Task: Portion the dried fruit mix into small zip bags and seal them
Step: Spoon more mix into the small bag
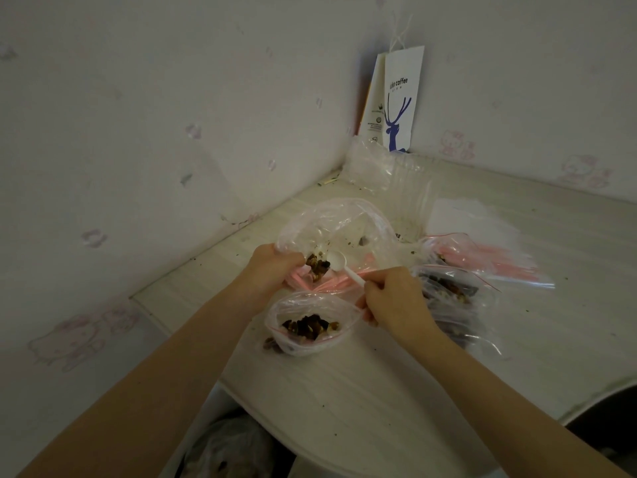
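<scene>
Pinching the spoon, the right hand angles its bowl up-left.

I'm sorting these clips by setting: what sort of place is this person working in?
Probably a home, perhaps a bedroom: cartoon-cat wallpaper covers both walls, a wood-grain desk fills the corner, and a coffee-shop paper bag leans there. The tools are just a plastic spoon and a large plastic bag.

We see: left hand gripping a large clear bag of dried fruit mix; right hand holding a white spoon; open small zip bag; filled bags beside it; table.
</scene>
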